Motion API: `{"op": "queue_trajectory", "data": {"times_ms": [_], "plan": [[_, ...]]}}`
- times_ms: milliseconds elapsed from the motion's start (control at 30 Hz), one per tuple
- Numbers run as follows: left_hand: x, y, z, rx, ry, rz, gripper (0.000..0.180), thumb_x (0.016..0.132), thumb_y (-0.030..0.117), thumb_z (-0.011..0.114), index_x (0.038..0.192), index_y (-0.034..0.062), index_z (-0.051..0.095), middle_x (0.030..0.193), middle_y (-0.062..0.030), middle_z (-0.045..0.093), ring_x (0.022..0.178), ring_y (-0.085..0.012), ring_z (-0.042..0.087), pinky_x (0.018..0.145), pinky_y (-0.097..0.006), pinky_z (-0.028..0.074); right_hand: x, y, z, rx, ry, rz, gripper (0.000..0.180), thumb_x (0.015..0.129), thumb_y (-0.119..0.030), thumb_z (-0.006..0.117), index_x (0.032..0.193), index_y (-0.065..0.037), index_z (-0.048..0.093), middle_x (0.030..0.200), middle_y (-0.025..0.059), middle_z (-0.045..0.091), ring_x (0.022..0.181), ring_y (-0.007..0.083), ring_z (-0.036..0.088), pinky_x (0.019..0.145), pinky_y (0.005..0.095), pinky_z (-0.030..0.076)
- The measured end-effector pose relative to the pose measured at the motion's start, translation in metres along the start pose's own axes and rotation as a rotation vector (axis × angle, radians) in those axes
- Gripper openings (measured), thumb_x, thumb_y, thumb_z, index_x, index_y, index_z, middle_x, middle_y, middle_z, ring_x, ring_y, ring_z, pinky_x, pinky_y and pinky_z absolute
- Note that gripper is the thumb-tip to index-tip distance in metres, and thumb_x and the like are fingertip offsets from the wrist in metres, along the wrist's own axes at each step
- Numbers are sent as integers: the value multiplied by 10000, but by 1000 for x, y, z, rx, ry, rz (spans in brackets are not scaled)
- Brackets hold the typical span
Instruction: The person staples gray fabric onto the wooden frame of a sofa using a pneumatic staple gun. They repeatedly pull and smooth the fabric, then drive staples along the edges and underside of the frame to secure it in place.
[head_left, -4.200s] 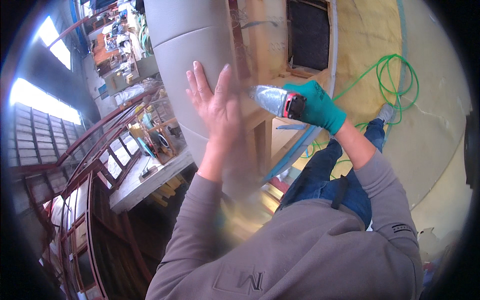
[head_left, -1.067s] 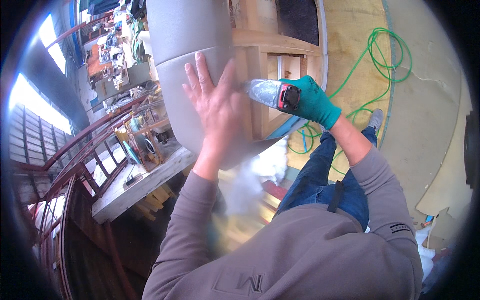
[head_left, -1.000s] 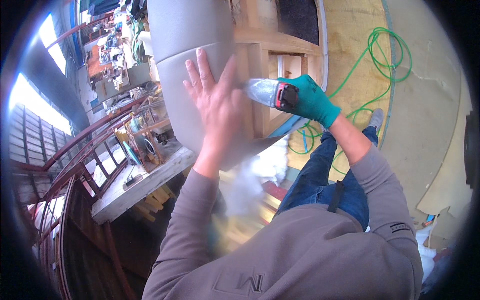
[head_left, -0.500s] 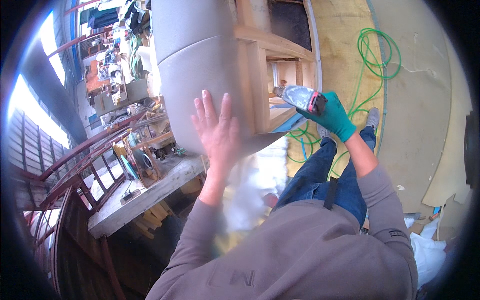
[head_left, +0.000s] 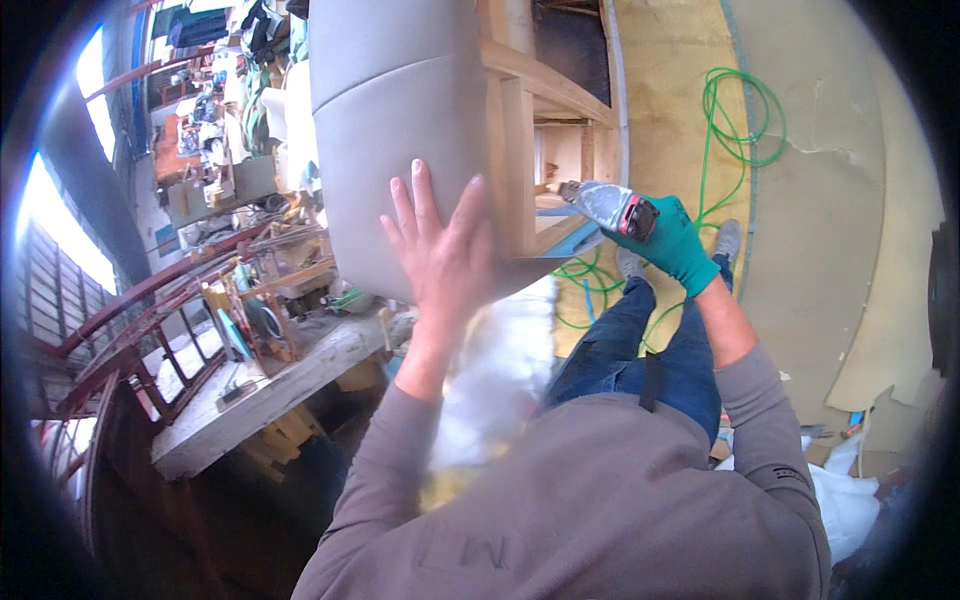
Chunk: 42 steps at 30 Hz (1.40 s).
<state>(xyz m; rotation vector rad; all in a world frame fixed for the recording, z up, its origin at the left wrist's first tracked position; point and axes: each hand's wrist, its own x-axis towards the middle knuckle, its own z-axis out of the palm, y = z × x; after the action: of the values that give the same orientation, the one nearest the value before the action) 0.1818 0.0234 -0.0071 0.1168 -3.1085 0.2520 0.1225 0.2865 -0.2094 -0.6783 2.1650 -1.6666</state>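
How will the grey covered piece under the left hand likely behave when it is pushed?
The grey covered piece would probably stay stiff overall, since a wooden frame shows along its side. Its bulging surface might give a little, like padding. It may resist shifting, being far larger than the left hand.

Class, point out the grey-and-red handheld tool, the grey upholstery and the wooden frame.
Grey-and-red handheld tool [head_left: 601, 204]: head view, middle of its silvery body.
Grey upholstery [head_left: 400, 130]: head view, covering just below the seam.
Wooden frame [head_left: 516, 165]: head view, pale post beside the upholstery.
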Motion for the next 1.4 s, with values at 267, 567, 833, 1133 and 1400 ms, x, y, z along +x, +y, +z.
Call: {"op": "queue_trajectory", "data": {"times_ms": [267,567,833,1133,1400], "plan": [[-9,-78,-2,-491,150,14,431,1128,275,558,1509,113,678,1682,-131,539,1597,-389,428,1316,-572,262,-123,57,-121,-530,12,434,342,913,-395,827,1103,-110,824,958,209,783,906,415,772,760,472,603],[-29,-75,32,-96,135,-58,645,1147,434,473,1746,211,381,1851,-81,244,1711,-333,190,1354,-621,94,-343,33,-192,-302,318,1154,226,872,-280,797,929,-62,786,675,75,716,535,181,667,508,375,510],[-20,-25,21,-213,30,180,665,1123,337,497,1727,91,368,1828,-114,282,1712,-323,173,1374,-568,132,-380,126,-117,-363,315,992,262,919,-325,853,888,-70,805,704,69,731,533,194,694,471,364,531],[-18,-16,37,-413,163,236,573,1019,194,558,1578,68,592,1781,-154,368,1687,-369,240,1372,-614,142,-273,54,-65,142,395,1046,215,937,-287,852,1010,-94,790,795,43,738,557,165,657,515,335,528],[-21,-7,33,-357,99,268,422,970,236,619,1301,37,789,1806,-116,335,1698,-408,167,1349,-701,104,-222,-38,-72,83,304,1098,138,970,-180,787,1025,-64,736,776,53,704,580,190,653,503,335,508]]}}
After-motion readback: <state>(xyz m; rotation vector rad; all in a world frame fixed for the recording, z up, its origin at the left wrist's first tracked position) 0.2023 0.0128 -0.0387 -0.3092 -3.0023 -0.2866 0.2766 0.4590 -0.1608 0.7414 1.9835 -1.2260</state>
